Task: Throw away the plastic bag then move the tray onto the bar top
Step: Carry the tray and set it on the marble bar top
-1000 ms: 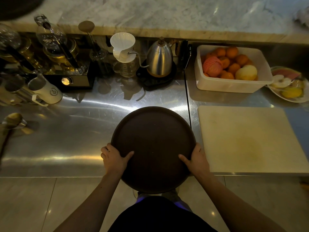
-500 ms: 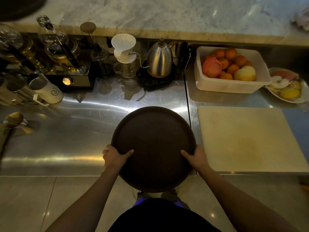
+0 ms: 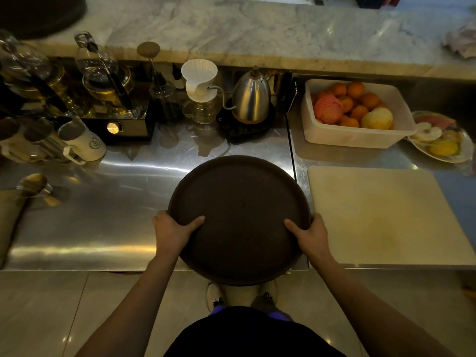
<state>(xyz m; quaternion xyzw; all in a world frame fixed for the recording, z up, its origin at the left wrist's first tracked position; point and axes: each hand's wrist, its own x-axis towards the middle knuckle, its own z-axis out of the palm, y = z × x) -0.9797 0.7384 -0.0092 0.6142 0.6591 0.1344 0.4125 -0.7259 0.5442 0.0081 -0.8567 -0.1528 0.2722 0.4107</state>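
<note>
You are on the second step: your left hand (image 3: 172, 230) and right hand (image 3: 311, 232) grip the round tray (image 3: 239, 217), fingers closed around its rim. Next, I think, lift it over the kettle (image 3: 251, 100) to the marble bar top (image 3: 257, 34) at the top of the frame.

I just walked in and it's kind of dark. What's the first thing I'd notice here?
The big round dark tray in the middle, held at its near rim by the left hand and right hand over the shiny metal counter. Next, the white tub of oranges at the back right, and the silver kettle behind the tray.
</note>
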